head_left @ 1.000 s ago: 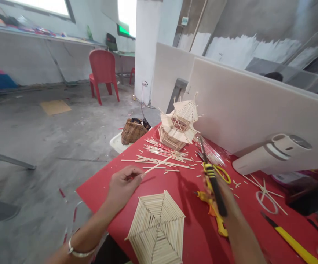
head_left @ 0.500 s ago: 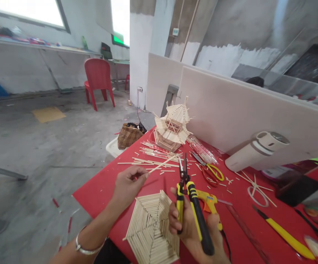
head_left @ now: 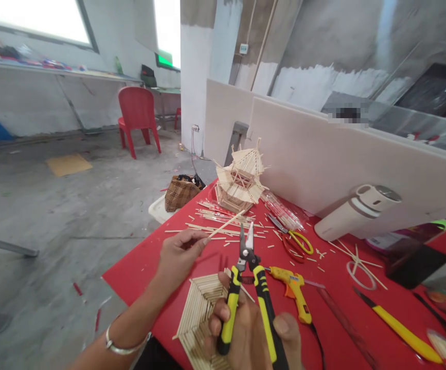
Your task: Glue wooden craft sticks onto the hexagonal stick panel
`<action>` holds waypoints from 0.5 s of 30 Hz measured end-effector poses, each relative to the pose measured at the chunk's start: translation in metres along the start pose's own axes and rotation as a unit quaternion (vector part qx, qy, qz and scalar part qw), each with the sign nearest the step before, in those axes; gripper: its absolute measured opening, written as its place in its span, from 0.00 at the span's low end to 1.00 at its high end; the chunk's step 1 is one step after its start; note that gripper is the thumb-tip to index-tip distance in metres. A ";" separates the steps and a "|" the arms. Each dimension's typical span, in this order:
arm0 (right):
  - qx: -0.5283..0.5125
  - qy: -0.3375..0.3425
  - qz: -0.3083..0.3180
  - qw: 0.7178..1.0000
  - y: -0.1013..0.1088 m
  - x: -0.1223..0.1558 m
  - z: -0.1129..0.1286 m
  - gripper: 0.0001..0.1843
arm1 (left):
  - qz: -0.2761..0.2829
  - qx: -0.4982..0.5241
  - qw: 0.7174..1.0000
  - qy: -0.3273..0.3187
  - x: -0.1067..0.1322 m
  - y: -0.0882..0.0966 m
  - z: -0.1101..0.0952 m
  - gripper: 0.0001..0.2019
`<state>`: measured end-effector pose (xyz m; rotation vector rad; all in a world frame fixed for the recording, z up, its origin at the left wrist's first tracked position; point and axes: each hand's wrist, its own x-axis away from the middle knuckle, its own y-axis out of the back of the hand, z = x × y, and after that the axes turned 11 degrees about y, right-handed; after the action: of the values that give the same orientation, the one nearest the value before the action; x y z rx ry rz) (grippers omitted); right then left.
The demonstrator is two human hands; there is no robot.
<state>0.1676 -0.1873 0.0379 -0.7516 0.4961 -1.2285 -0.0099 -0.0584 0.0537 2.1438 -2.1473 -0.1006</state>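
My left hand [head_left: 177, 256] pinches a thin wooden stick [head_left: 226, 224] that points up and to the right above the red table [head_left: 138, 272]. My right hand [head_left: 251, 334] grips yellow-and-black cutters [head_left: 248, 288] by the handles, blades slightly apart and pointing at the stick from just below it. Under both hands lies a flat hexagonal panel [head_left: 199, 318] made of glued sticks, partly hidden by my right hand.
A stick-built pagoda model [head_left: 241, 180] stands at the table's far end beside loose sticks [head_left: 215, 218]. Scissors [head_left: 292, 237], a yellow glue gun [head_left: 294, 293], a yellow knife [head_left: 400, 329] and a white bottle [head_left: 357, 213] lie to the right, against a white partition [head_left: 323, 154].
My right hand brought the cutters from the table's right side to the middle, up under the stick. My left hand raised the stick slightly.
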 end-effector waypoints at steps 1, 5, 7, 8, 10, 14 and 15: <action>-0.007 0.003 -0.004 1.000 0.000 -0.001 0.001 0.49 | 0.003 0.003 1.000 0.000 0.000 0.001 -0.001 0.09; -0.080 0.009 -0.023 0.996 -0.004 -0.001 0.002 0.51 | 0.017 0.006 1.000 -0.007 0.002 0.003 -0.005 0.09; -0.108 -0.001 -0.031 0.994 -0.006 0.000 0.001 0.50 | 0.021 0.004 1.000 -0.015 0.002 0.003 -0.006 0.09; -0.115 -0.005 -0.031 0.993 -0.008 0.000 0.000 0.50 | 0.022 0.002 1.000 -0.019 0.002 0.003 -0.006 0.08; -0.123 -0.005 -0.024 0.992 -0.011 0.000 -0.001 0.52 | 0.022 0.001 1.000 -0.020 0.003 0.003 -0.007 0.08; -0.098 0.003 -0.067 0.993 -0.008 -0.004 -0.007 0.46 | 0.024 0.010 1.000 -0.016 0.004 0.005 -0.007 0.07; -0.073 -0.002 -0.094 0.993 -0.005 -0.004 -0.009 0.42 | 0.024 0.011 1.000 -0.016 0.004 0.005 -0.007 0.07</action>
<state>0.1566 -0.1868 0.0352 -0.9428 0.5252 -1.3757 -0.0142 -0.0625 0.0613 2.1158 -2.2269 -0.1085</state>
